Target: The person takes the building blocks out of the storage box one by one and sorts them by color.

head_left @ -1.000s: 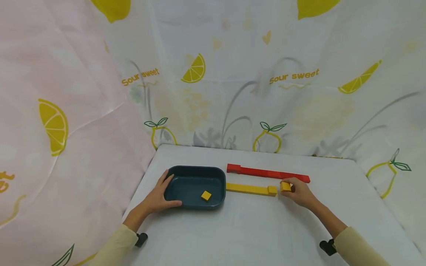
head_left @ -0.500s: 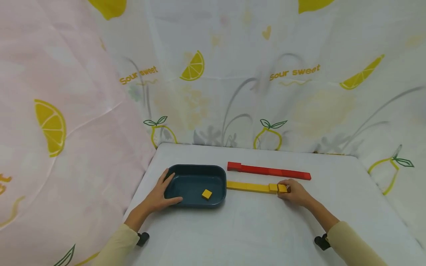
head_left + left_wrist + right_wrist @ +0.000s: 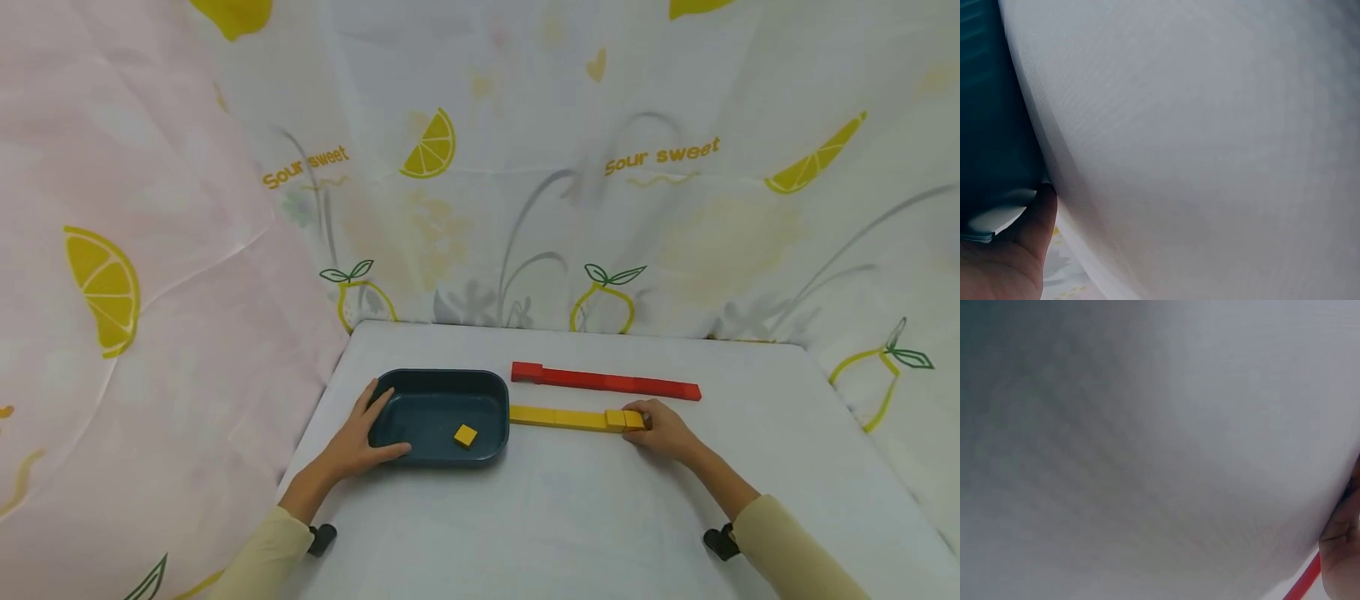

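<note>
My right hand (image 3: 663,430) pinches a yellow block (image 3: 633,421) between thumb and fingers, at the right end of a row of yellow blocks (image 3: 558,417). The held block meets the last block of that row, which stands a little higher than the rest. My left hand (image 3: 356,446) rests on the left end of a dark blue tray (image 3: 442,461), fingers spread and fairly straight, thumb along the near side. Inside the tray lies a loose yellow block (image 3: 465,435). In the left wrist view the thumb (image 3: 1035,228) touches the tray's wall.
Behind the yellow row runs a row of red blocks (image 3: 600,381), its left end block taller. A white cloth (image 3: 570,517) covers the table. Lemon-print fabric (image 3: 525,167) hangs at the back and sides. The right wrist view shows mostly cloth.
My right hand has moved left and lowered the yellow block, closing the gap to the end of the yellow row. My left hand stays on the tray. The view has shifted slightly.
</note>
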The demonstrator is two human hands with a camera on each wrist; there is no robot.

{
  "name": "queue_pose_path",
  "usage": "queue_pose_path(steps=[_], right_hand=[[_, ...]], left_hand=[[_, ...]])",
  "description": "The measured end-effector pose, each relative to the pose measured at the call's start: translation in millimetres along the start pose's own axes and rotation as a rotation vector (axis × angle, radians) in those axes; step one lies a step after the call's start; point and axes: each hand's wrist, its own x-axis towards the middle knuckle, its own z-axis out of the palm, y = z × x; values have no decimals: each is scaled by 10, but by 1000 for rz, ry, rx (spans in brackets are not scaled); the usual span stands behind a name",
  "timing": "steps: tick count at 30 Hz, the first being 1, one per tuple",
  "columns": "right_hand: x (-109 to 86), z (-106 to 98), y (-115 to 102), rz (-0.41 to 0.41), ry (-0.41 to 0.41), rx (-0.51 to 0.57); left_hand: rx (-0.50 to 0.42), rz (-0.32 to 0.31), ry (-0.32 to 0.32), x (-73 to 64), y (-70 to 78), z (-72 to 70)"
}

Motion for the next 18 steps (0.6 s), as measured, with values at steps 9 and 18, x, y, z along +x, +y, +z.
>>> queue_pose_path(steps=[9,18], right_hand=[[-11,-3,-25,-12,0,21],[2,20,20,-16,9,-2]], left_hand=[[-10,-10,3,-13,5,3],[-24,-9,8,-5,39,-8]])
